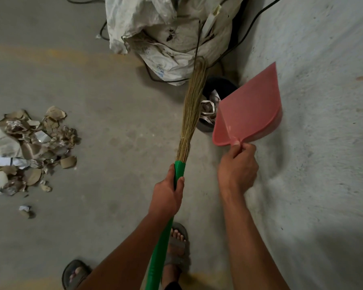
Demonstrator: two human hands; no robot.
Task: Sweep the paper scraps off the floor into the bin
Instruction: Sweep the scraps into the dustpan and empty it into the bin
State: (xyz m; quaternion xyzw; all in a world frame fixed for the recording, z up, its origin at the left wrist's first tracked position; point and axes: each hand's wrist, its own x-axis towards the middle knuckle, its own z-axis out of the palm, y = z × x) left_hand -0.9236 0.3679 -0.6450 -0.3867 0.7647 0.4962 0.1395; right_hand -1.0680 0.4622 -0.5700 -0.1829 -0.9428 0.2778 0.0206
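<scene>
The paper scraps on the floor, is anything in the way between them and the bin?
Nothing visible lies on the bare floor between the paper scraps and the dark bin. At the bin itself, the broom bristles and the tilted pink dustpan hang over its opening, covering part of it.

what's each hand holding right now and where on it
The left hand grips the broom on its green handle, just below the bristles. The right hand holds the pink dustpan by its short handle, above the bin.

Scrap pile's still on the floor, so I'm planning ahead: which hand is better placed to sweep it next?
Left. The left hand grips the broom, nearer the scrap pile; the right hand holds the dustpan.
</scene>
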